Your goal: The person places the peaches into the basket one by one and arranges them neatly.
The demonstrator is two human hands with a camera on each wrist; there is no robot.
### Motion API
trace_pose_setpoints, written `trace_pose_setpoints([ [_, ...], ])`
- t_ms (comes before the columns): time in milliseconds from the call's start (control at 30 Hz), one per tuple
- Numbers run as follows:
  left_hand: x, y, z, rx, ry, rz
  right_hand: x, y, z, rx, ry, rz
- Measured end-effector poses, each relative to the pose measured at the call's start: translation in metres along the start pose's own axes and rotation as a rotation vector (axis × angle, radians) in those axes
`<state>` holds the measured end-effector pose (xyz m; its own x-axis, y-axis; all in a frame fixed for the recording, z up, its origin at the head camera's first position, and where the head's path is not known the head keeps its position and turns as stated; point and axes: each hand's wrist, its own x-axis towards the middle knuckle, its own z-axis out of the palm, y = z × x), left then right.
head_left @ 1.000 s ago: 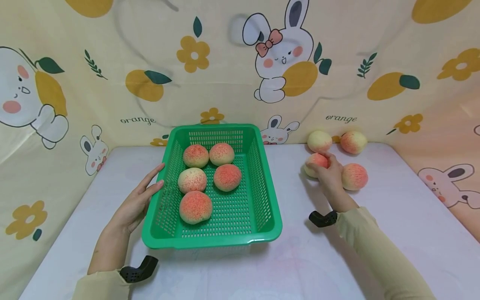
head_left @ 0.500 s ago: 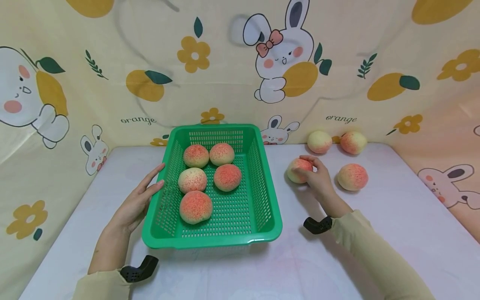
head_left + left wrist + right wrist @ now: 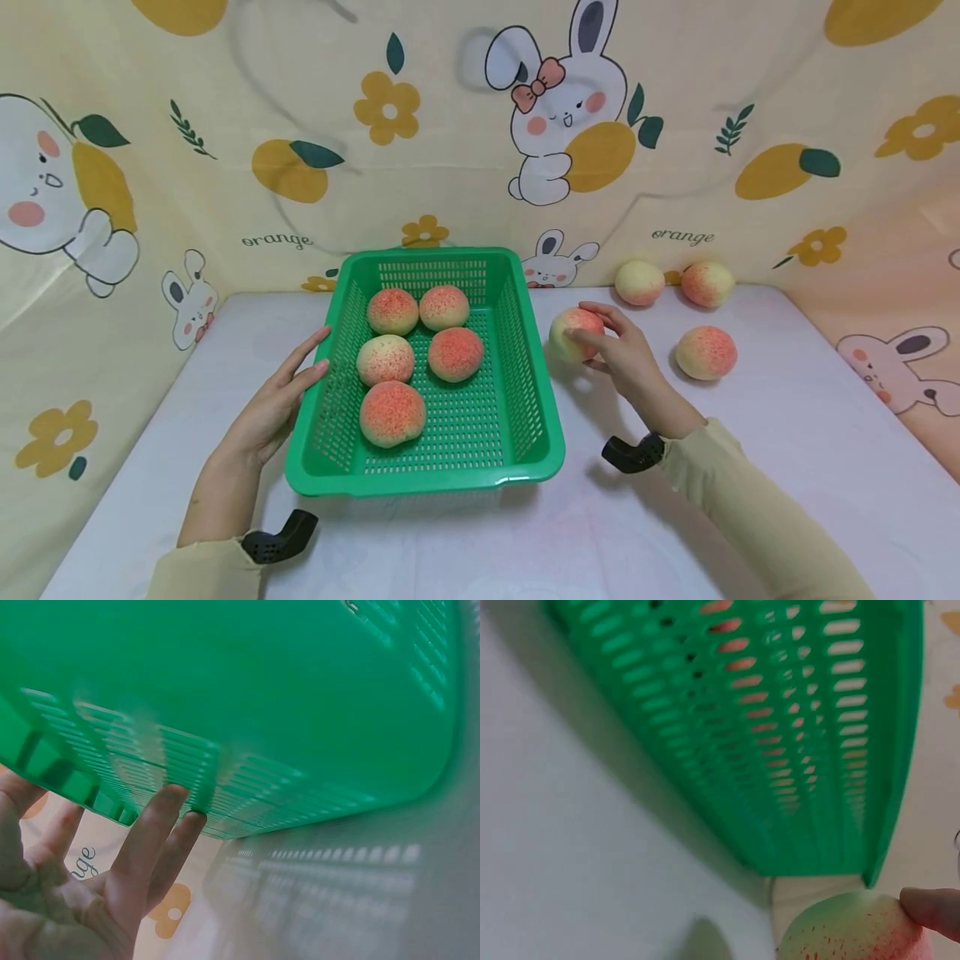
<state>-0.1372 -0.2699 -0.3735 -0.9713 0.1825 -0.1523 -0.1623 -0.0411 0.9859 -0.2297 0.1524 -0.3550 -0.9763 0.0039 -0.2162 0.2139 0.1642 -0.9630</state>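
Observation:
My right hand (image 3: 628, 357) grips a pink-and-cream peach (image 3: 572, 335) just right of the green basket (image 3: 553, 450). In the right wrist view the peach (image 3: 855, 930) shows at the bottom, a fingertip on its side and the basket's slotted wall (image 3: 810, 825) beyond. My left hand (image 3: 264, 414) rests against the basket's left side, fingers fairly straight. From the left wrist, fingers of the left hand (image 3: 97, 892) touch the slotted wall below the rim. Inside the basket lie several peaches, among them a large red one (image 3: 392, 414) at the front and a paler one (image 3: 386, 360) behind it.
To the right, one peach (image 3: 706, 352) lies on the white tabletop (image 3: 600, 533). Farther back, a pale peach (image 3: 639, 283) and a redder one (image 3: 707, 284) sit by the printed cloth backdrop (image 3: 450, 100).
My right hand has carried the peach left, from among the other loose peaches to beside the basket's right wall. The left hand and the basket have stayed put.

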Motion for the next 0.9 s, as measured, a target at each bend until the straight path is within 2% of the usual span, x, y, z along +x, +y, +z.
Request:
trace_pose_setpoints([
  [300, 0.001, -0.001, -0.002, 0.000, -0.017, 0.023, -0.015, -0.028, 0.004, 0.060, -0.067, -0.089],
  [467, 0.002, -0.002, 0.000, -0.017, -0.017, 0.011, -0.023, -0.048, 0.007, 0.097, -0.095, -0.117],
  [667, 0.004, -0.003, 0.001, -0.003, 0.006, 0.005, -0.030, -0.067, 0.016, 0.083, -0.137, -0.170],
  [900, 0.003, -0.003, -0.001, 0.000, 0.019, -0.001, -0.036, -0.079, 0.036, 0.045, -0.228, -0.202],
])
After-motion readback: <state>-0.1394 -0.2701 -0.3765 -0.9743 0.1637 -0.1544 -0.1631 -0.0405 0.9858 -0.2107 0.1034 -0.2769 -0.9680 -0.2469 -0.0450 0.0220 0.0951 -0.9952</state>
